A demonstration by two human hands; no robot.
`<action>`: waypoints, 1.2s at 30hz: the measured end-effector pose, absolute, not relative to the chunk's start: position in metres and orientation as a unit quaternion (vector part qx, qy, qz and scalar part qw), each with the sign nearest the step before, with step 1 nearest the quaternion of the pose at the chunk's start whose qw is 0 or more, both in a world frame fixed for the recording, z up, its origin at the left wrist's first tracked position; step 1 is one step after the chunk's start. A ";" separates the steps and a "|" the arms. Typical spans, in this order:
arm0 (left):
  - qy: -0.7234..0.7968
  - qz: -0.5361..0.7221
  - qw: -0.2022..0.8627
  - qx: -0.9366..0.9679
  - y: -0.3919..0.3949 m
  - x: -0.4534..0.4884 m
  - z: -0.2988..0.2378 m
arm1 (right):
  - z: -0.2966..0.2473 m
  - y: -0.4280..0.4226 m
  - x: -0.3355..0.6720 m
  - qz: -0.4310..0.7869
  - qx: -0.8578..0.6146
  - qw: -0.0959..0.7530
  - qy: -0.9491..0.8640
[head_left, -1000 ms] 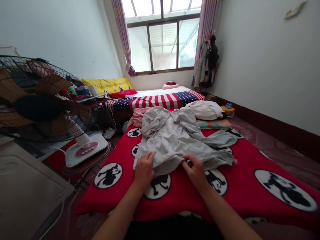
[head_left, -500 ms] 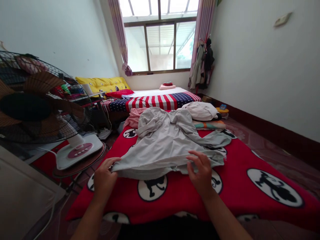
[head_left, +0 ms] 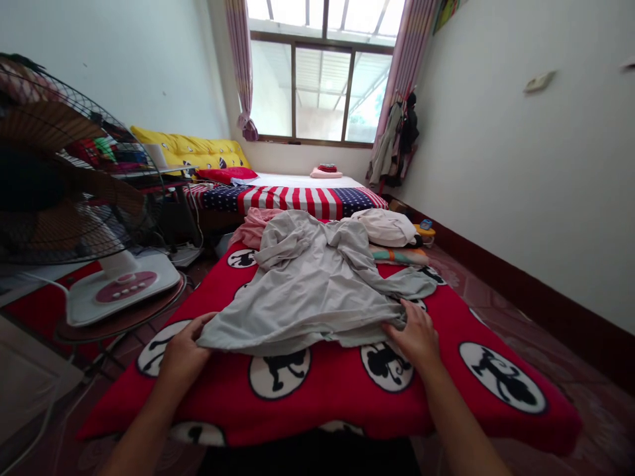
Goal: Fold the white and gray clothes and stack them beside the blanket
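Note:
A light grey long-sleeved shirt (head_left: 310, 277) lies spread over a red blanket (head_left: 327, 403) printed with black figures in white circles. Its hem faces me, and its collar end points to the window. At the hem's left corner, my left hand (head_left: 184, 350) is closed on the cloth. My right hand (head_left: 415, 334) grips the right hem corner between thumb and fingers. Some creases run across the body, and one sleeve stretches out to the right.
Pink cloth (head_left: 255, 226), a whitish bundled garment (head_left: 384, 227) and folded cloths (head_left: 397, 256) lie at the far end. An electric fan (head_left: 124, 281) stands on a round stool at left. Behind is a bed with a striped, starred cover (head_left: 292, 200).
My right hand has moved right along the hem and closed on its right corner. The left hand keeps its hold. The whole view has turned slightly.

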State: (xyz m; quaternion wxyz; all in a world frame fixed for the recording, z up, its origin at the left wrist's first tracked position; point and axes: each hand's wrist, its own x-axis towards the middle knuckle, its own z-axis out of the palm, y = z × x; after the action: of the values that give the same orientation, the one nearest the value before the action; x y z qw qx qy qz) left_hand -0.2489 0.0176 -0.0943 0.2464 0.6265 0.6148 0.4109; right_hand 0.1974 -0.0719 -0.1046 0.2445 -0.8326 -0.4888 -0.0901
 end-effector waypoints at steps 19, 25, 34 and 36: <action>0.648 0.219 0.187 0.706 0.006 -0.297 -0.066 | -0.061 -0.135 0.254 0.071 -0.764 0.195 -0.611; 0.561 0.110 0.212 0.793 0.008 -0.296 -0.041 | -0.048 -0.138 0.272 0.291 -0.707 0.273 -0.584; 0.341 0.358 0.219 0.841 0.046 -0.102 -0.043 | -0.062 -0.003 0.232 0.040 -0.792 0.326 -0.514; 0.322 0.362 0.197 0.853 0.063 -0.072 -0.061 | -0.062 0.016 0.233 -0.002 -0.810 0.285 -0.512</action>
State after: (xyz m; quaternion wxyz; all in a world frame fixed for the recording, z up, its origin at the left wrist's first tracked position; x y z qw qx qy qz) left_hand -0.0717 0.0629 -0.0605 0.1969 0.8525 0.3216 0.3619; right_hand 0.2325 0.0161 -0.0618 0.2854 -0.8101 -0.5122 -0.0022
